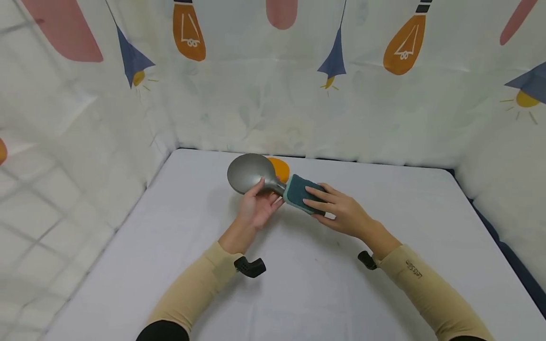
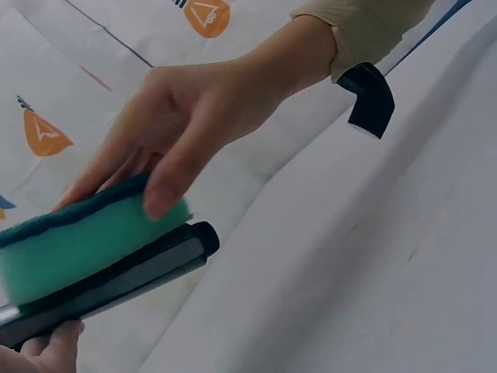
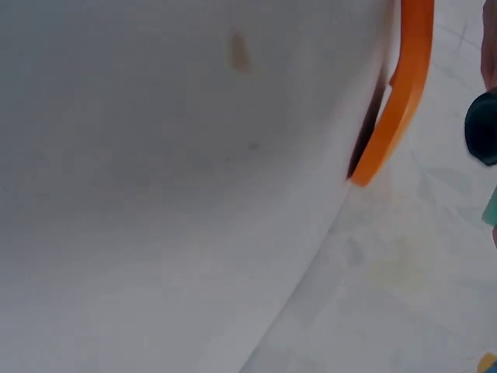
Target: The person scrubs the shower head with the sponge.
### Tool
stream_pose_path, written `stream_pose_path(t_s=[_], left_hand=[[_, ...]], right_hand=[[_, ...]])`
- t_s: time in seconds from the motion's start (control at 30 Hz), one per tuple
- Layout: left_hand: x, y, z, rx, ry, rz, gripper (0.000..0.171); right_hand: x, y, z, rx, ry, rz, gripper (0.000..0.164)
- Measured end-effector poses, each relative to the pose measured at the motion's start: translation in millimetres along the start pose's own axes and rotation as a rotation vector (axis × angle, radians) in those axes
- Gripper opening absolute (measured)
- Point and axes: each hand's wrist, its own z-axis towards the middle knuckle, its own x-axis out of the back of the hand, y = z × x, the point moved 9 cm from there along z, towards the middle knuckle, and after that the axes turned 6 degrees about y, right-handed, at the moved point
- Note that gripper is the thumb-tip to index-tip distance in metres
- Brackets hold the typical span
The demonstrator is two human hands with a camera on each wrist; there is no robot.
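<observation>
My left hand point(image 1: 258, 208) grips a ladle point(image 1: 250, 173) near its neck, thumb on top. The ladle has a large round grey metal bowl, pointing back left, and a dark handle point(image 2: 147, 268). My right hand point(image 1: 347, 212) holds a green sponge point(image 2: 93, 241) with a dark scouring side point(image 1: 298, 192), thumb on one edge and fingers spread over the top. The sponge lies along the ladle's handle and hides most of it in the head view. In the right wrist view only the handle's dark end point(image 3: 483, 130) and a bit of sponge show at the right edge.
An orange rounded object point(image 1: 279, 169) stands at the back of the white table point(image 1: 298, 293), partly behind the ladle. Its curved edge point(image 3: 404, 93) shows in the right wrist view. A patterned cloth point(image 1: 256, 104) hangs behind and beside the table.
</observation>
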Motion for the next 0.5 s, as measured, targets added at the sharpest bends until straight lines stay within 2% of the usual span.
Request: stream_pose_path(t_s=[0.07, 0.17, 0.23, 0.37, 0.5], left_hand=[[-0.5, -4.1, 0.2, 0.019, 0.003, 0.019, 0.042], [2.2, -3.3, -0.5, 0.014, 0.014, 0.031, 0.045], [5.5, 2.1, -1.2, -0.006, 0.028, 0.012, 0.049], [11.0, 14.9, -1.7, -0.044, 0.046, -0.017, 0.054], [9.7, 19.0, -3.1, -0.052, 0.033, 0.016, 0.051]], right_hand=[[-4, -4, 8, 0.019, -0.006, -0.023, 0.051], [-5, -6, 11, 0.053, -0.031, -0.027, 0.055], [-1, -5, 5, 0.058, -0.033, 0.0, 0.054], [13, 1, -14, 0.051, -0.017, 0.065, 0.033], [19, -2, -21, 0.073, 0.016, 0.078, 0.035]])
